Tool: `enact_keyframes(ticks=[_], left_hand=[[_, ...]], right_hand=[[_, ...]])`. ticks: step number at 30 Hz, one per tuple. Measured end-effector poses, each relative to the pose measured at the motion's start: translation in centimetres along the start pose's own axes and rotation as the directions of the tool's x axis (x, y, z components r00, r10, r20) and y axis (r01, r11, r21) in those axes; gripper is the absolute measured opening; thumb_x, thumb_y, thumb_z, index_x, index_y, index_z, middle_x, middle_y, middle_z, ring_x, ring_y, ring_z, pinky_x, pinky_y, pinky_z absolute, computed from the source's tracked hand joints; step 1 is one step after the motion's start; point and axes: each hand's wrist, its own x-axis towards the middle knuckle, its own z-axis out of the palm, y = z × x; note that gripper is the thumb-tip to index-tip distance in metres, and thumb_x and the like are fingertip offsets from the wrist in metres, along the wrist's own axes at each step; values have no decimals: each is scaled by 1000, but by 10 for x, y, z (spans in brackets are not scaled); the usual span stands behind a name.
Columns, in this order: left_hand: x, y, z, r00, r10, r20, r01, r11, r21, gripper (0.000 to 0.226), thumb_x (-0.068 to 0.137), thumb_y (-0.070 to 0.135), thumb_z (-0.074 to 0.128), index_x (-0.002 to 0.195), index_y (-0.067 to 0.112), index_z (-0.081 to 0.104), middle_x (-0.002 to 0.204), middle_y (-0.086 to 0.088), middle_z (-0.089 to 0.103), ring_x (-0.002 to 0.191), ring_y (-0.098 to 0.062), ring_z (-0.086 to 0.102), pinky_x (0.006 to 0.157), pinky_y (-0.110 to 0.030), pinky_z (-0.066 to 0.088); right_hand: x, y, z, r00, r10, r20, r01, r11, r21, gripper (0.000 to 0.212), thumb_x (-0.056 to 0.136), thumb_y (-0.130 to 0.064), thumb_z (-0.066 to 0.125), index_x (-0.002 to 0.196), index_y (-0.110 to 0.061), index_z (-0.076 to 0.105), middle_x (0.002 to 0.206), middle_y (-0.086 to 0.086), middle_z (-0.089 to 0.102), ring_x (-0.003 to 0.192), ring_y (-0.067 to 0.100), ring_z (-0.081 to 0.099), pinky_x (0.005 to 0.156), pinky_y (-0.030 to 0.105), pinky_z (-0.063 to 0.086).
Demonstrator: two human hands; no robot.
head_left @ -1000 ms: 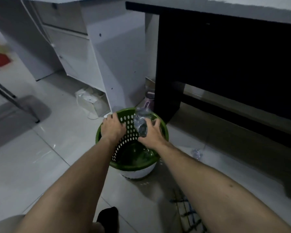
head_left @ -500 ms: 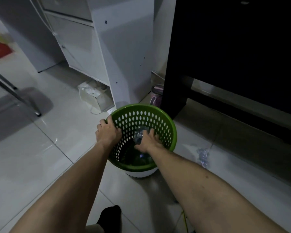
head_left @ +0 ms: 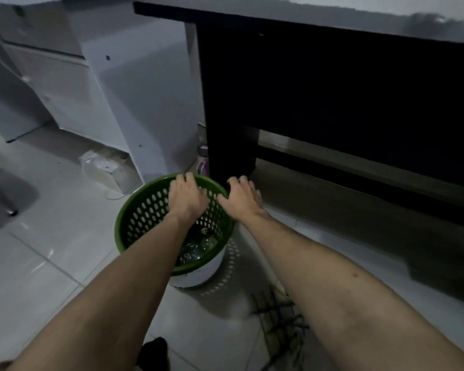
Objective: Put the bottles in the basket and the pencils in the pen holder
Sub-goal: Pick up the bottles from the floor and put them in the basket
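White cabinet (head_left: 102,84): upper left of the frame, standing on the pale tiled floor (head_left: 32,263); a white box-like thing with a cord (head_left: 102,167) lies at its foot.
Basket (head_left: 134,218): green, perforated, round, lower centre of the frame, on the floor just in front of the dark desk leg.
Bottles (head_left: 198,247): clear plastic, lying in the bottom of the basket, seen between the left forearm and the near rim; how many is hard to tell in the dim light.
Left hand (head_left: 186,195): palm down over the far part of the basket, fingers loosely together and curled at the far rim, holding nothing.
Pink-lidded container (head_left: 203,160): on the floor behind the basket, against the desk leg.
Right hand (head_left: 241,198): palm down at the basket's right rim, fingers slightly spread, empty.
Pencils (head_left: 281,325): a dark, blurred scatter on the floor at lower centre-right, beside the right forearm.
Dark desk (head_left: 332,84): fills the upper right of the frame.
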Motion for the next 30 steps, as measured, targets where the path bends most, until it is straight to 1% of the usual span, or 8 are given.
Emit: enact_keyframes(ticks=[3,6,9,12,14,20,27,30], left_hand=[[-9,59,24,988,155,22,-152,984,-90,38,91,30,53,120,6,54,118,-18,58,110,-36,55,95,-44,43],[-30,110,57,969,241,57,-227,957,-179,37,90,28,55,122,8,57,119,-15,59,112,-34,56,98,-42,44],[-50,142,93,947,297,121,-275,946,-173,33,93,29,52,120,10,56,118,-12,60,114,-31,56,98,-38,43],[-60,156,131,931,285,228,-242,950,-197,32,95,28,51,123,11,55,123,-12,58,114,-28,55,98,-38,45],[-60,159,157,921,278,272,-240,957,-165,33,95,29,53,123,12,55,124,-11,58,112,-27,56,98,-38,47],[-60,154,238,874,233,427,-193,972,-134,42,93,32,56,127,8,50,124,-16,57,110,-30,58,93,-42,51],[-68,160,316,847,145,512,8,958,-286,67,81,38,71,135,11,41,120,-16,57,108,-32,60,90,-45,55],[-72,168,334,859,131,495,30,952,-303,66,82,29,72,137,11,39,122,-17,53,108,-33,59,89,-45,55]], right_hand=[[-10,52,-14,996,77,-34,-78,997,-24,57,93,-49,55,140,-18,49,140,12,48,130,33,44,103,45,37],[-26,102,-17,981,191,-18,-192,979,-66,55,96,-51,51,139,-17,50,139,14,49,130,35,45,102,44,38],[-41,144,-10,956,295,0,-294,953,-75,58,95,-54,50,139,-17,50,139,15,50,129,35,46,102,42,39],[-53,176,1,929,370,23,-367,927,-72,58,95,-53,52,141,-17,50,141,14,51,130,33,46,102,41,39],[-57,193,11,914,405,36,-401,913,-79,57,96,-50,53,142,-17,50,142,13,50,131,31,46,102,42,39],[-62,236,59,878,467,107,-455,883,-116,54,95,-50,54,138,-16,51,137,12,50,126,29,47,100,42,41],[-69,275,94,852,506,137,-489,861,-140,59,95,-52,52,141,-15,49,139,14,49,128,32,46,102,44,41],[-74,285,100,845,518,135,-500,853,-149,61,94,-53,53,142,-15,48,138,14,49,128,32,47,101,43,42]])
